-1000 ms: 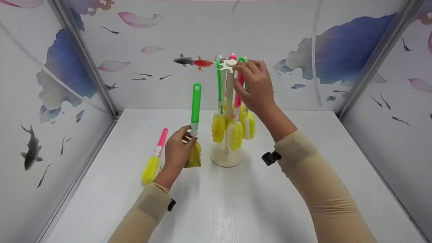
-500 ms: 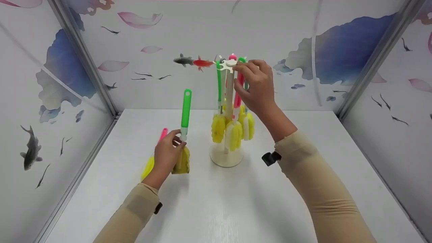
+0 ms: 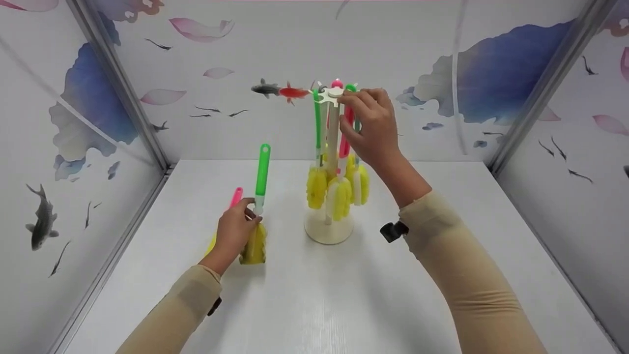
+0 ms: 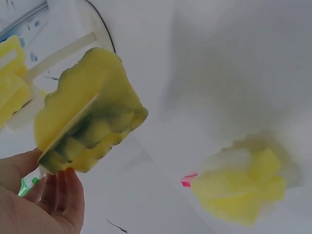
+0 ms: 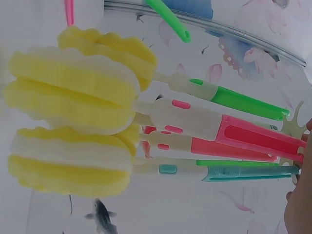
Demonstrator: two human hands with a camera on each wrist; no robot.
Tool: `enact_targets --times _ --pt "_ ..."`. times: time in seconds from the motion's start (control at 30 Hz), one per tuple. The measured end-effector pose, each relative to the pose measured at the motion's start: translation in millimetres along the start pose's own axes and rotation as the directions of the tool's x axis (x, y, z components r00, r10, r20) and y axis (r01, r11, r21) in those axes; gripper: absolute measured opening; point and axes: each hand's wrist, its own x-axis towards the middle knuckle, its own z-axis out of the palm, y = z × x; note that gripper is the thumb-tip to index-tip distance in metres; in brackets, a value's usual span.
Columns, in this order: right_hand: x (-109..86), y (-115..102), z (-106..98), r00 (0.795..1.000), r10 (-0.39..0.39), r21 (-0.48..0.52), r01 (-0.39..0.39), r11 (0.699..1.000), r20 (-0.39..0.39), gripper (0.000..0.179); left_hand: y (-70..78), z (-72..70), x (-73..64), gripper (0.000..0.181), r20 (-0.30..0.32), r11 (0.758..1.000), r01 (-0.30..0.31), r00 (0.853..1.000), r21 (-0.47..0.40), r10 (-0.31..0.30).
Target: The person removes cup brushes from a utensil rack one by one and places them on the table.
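Note:
My left hand (image 3: pixel 235 231) holds a green-handled sponge brush (image 3: pixel 262 172) by its neck, handle up. Its yellow sponge head (image 4: pixel 92 107) has a dark stained side and hangs over the white table. Behind that hand lies a pink-handled sponge brush (image 3: pixel 237 195), partly hidden; its yellow and white head (image 4: pixel 239 185) shows in the left wrist view. At the top of a cream rack (image 3: pixel 328 231), my right hand (image 3: pixel 376 123) grips the rim of the hooked disc (image 3: pixel 335 92) with its fingertips, the thumb beside a hanging pink-handled brush (image 5: pixel 263 136).
Several sponge brushes with green, pink and teal handles hang from the rack's hooks, such as a green-handled one (image 5: pixel 248 101). The white table (image 3: pixel 314 305) is closed in by printed panels on the left, back and right.
My left hand has moved left and down, towards me, carrying the green-handled brush away from the rack and in front of the lying pink-handled one. My right hand stays at the rack's top.

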Motion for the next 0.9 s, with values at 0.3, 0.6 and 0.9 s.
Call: enact_targets --times 0.3,0.6,0.9 --pt "-0.7 -0.3 1.4 1.000 -0.011 -0.007 0.011 1.000 -0.014 0.025 -14.3 3.3 11.4 0.046 0.070 0.996 0.013 0.997 0.087 -0.020" --pt "-0.8 0.3 1.4 1.000 0.016 0.010 -0.016 1.000 0.002 0.026 -20.3 8.6 18.9 0.050 0.153 0.992 0.092 0.983 0.086 -0.105" --pt "-0.5 0.7 1.9 1.000 0.011 0.001 -0.011 1.000 0.012 0.028 -25.6 16.5 27.2 0.049 0.208 0.981 0.170 0.960 0.093 -0.186"
